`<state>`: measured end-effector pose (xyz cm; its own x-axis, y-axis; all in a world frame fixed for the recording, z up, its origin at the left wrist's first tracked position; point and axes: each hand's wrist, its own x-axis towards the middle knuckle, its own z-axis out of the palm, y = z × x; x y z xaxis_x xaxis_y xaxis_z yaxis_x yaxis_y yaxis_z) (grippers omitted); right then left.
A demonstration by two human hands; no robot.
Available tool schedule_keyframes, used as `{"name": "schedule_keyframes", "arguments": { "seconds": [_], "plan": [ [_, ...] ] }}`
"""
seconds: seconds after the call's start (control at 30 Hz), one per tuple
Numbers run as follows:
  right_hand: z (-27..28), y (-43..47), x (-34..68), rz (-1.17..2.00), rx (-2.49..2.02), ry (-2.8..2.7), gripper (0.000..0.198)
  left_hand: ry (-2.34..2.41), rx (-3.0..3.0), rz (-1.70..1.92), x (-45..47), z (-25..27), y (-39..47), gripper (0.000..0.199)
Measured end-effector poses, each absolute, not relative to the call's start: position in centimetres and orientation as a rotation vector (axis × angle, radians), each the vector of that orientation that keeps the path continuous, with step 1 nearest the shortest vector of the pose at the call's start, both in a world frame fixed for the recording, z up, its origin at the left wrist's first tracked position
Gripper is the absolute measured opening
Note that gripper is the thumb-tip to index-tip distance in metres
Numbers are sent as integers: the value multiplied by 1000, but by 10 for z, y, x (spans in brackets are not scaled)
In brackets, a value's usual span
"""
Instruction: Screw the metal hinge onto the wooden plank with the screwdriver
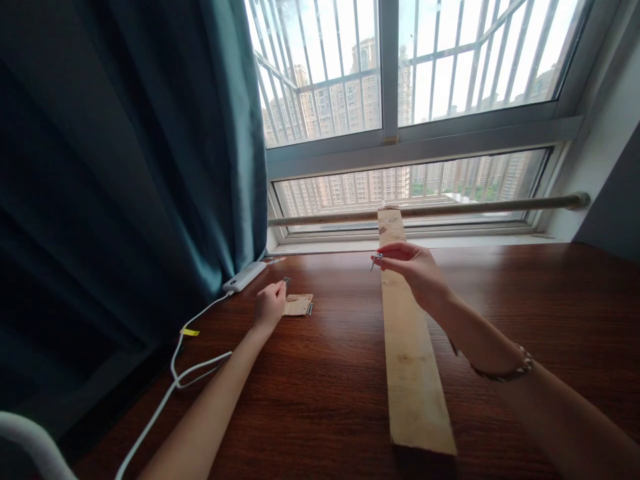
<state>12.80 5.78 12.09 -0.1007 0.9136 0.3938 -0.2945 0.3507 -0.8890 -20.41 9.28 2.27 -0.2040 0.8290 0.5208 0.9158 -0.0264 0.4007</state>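
Note:
My left hand (270,305) is closed in a pinch around a small dark metal piece (287,281), too small to make out fully. Just beside it lies a small flat piece of wood (298,305), with several thin metal screws or nails (310,309) at its right edge. Above the far part of a long wooden plank (413,360), the fingertips of my right hand (413,265) pinch a small silvery metal piece (376,257). A thin, screw-like shank points down from it. My right palm and wrist hide part of the plank.
The plank runs across the dark wooden tabletop (320,387) toward a horizontal rail (460,208) before the window. A white power strip (245,277) with a white cable (175,363) lies at left, against the blue curtain (200,153).

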Motion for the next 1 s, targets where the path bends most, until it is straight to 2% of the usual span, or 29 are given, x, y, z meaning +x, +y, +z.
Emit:
{"name": "schedule_keyframes", "arguments": {
  "seconds": [0.17,0.37,0.63,0.83,1.0],
  "plan": [
    [120,56,127,1148,-669,-1280,29,-2078,-1889,-375,-196,6,80,36],
    [121,55,127,1151,-683,-1273,27,-2020,-1906,-116,-188,3,86,42],
    [117,53,124,1178,-696,-1305,28,-2098,-1897,-220,-194,-2,86,44],
    [115,50,122,1174,-706,-1333,27,-2139,-1920,-357,-200,-6,88,31],
    [102,44,107,1328,-790,-1218,28,-2129,-1893,-524,-201,-4,87,29]
  ]
}}
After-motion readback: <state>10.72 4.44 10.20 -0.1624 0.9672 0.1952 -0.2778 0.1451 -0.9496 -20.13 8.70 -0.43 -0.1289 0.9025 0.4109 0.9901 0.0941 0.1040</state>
